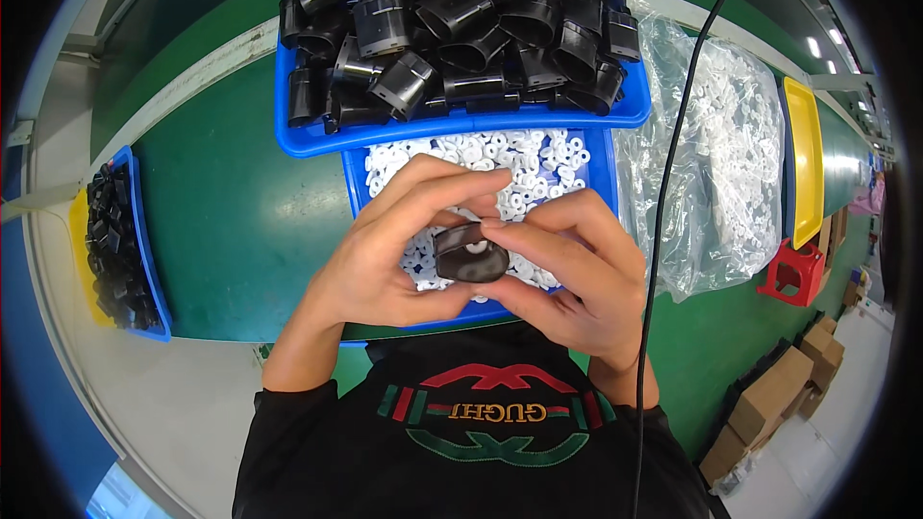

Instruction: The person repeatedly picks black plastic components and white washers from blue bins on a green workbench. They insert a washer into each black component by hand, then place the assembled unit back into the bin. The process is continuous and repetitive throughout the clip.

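Between both hands is a hollow black plastic housing (471, 267), its open side facing up. A white ring (477, 247) shows inside it. My left hand (399, 240) curls around the housing's left side, thumb below and fingers above. My right hand (582, 274) pinches its right side, with a fingertip at the upper rim. Below the hands lies a blue tray (601, 168) filled with small white plastic rings (529, 159). Part of the ring pile is hidden by my hands.
A blue bin (288, 125) heaped with black housings (457, 10) overhangs the tray's far side. At right sit a clear bag (711, 154) of white rings and a yellow tray (803, 163). A blue bin (149, 259) holds black parts at left. A black cable (673, 163) hangs at right.
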A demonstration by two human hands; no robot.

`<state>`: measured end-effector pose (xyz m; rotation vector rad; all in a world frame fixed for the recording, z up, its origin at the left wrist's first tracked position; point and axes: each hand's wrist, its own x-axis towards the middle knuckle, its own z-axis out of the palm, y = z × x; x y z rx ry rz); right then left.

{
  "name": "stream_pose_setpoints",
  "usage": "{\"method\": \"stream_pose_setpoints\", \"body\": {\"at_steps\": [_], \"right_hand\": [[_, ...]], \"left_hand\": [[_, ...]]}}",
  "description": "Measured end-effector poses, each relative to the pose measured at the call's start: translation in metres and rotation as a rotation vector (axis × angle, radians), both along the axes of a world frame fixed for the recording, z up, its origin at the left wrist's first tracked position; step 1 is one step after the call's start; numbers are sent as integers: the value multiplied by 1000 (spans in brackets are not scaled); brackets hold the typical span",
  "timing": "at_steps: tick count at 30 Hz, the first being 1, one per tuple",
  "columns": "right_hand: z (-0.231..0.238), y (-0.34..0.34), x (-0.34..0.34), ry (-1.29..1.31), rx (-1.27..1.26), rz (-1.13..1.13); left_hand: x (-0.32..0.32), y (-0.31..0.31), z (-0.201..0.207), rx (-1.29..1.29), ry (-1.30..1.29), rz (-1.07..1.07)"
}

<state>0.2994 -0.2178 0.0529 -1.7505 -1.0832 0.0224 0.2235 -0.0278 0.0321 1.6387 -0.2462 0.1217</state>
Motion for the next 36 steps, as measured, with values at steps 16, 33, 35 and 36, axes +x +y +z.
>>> {"method": "stream_pose_setpoints", "body": {"at_steps": [16, 33, 35, 36], "right_hand": [[27, -11, 17, 374, 441, 378], [31, 40, 2, 539, 587, 474], [35, 37, 3, 582, 544, 463], [37, 36, 2, 604, 529, 449]], "left_hand": [[-4, -1, -6, 90, 8, -122], [-5, -4, -13, 81, -6, 3], [-5, -3, -10, 118, 9, -9], [-5, -3, -9, 136, 21, -17]]}}
